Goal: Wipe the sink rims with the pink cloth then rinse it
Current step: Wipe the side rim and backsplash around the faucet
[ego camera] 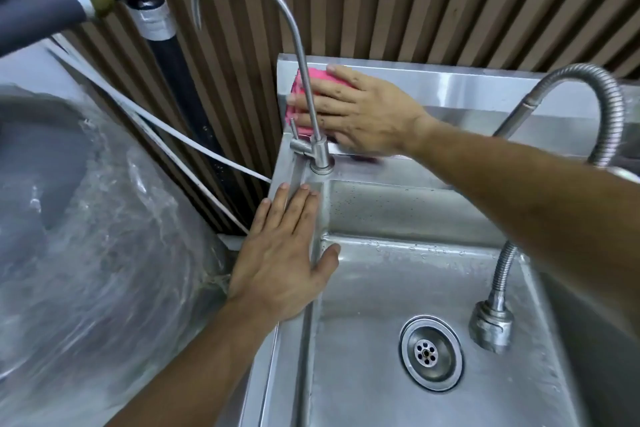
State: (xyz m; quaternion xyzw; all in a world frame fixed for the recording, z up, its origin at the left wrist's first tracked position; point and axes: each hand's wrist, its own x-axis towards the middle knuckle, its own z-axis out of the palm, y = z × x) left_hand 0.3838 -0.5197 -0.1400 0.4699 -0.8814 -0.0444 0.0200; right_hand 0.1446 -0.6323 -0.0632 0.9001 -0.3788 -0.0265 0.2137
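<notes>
Wiping is under way: the pink cloth [300,104] is pressed flat-fingered by the right hand [360,111] at the sink's [450,288] eleven-o'clock rim corner, the left hand [280,253] is spread on the nine-o'clock rim, and a sweep toward three o'clock is judged next.

Right hand [360,111] flat on pink cloth [300,104] against sink's [398,288] back rim, left hand [284,253] flat on left rim.

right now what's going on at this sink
A person is wiping the steel sink's back left corner. The right hand presses the pink cloth flat against the backsplash behind the thin gooseneck tap. The left hand rests flat on the left rim, steadying. No water is running, so rinsing has not begun.
</notes>
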